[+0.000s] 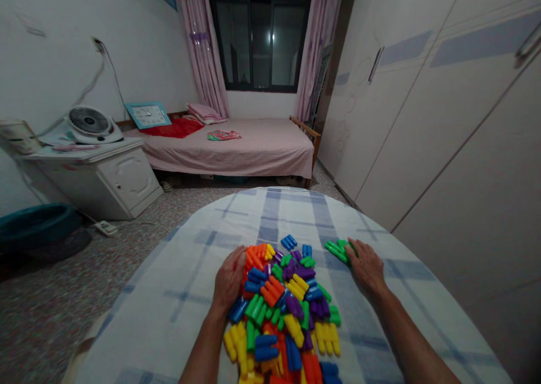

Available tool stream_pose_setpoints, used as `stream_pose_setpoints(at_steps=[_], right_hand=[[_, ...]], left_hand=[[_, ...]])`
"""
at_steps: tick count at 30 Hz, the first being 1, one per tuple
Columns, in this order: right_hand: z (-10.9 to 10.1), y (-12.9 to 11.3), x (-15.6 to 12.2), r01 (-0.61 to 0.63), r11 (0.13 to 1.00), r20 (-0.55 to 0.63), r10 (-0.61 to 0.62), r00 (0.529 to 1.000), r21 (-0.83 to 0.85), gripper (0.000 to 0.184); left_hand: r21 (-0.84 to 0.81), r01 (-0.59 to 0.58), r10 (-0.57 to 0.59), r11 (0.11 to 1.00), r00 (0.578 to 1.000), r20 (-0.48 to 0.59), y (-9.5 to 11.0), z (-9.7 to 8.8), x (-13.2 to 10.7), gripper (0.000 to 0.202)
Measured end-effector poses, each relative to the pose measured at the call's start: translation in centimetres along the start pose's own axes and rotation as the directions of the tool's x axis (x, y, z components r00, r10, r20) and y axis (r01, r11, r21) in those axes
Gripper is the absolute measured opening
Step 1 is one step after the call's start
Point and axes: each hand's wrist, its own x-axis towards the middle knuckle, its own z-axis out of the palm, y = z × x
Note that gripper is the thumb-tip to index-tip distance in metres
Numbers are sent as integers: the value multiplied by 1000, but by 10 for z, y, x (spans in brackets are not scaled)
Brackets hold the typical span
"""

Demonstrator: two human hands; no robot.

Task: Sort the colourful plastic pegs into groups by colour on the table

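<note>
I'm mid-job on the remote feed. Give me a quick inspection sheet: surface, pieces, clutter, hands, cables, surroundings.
Surface: table under a checked tablecloth.
Pieces: mixed heap of colorful plastic toy blocks; green blocks lie apart, to its right.
Clutter: fan on the white cabinet; clock on the bed.
Hands: left hand against the heap's left side; right hand on the green blocks, grip unclear.
Cables: cord hanging from the wall socket; power strip on the floor; nothing seen across the table.
Surroundings: dark window ahead, wardrobe right, basin left.
</note>
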Motion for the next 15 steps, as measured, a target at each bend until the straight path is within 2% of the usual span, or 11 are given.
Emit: stream_pose_setpoints(at_steps=[2,4,8,12,15], right_hand=[[9,-15,-8,35,994,38,-39,999,108,39],[15,-43,-17,106,958,91,-135,987,267,35],[13,-94,-31,52,860,168,-159,973,508,39],[0,-108,-36,-28,728,230,-180,956,685,41],[-5,-106,-35,-42,707,247,-189,950,706,42]], left_hand=[[11,-13,13,1000,1000,13,1,0,0,44],[12,-37,37,999,999,20,2,-1,-1,41],[9,-57,57,998,998,38,3,-1,-1,38],[19,-55,54,998,998,32,4,-1,-1,37],[28,-52,51,998,998,33,5,-1,0,37]])
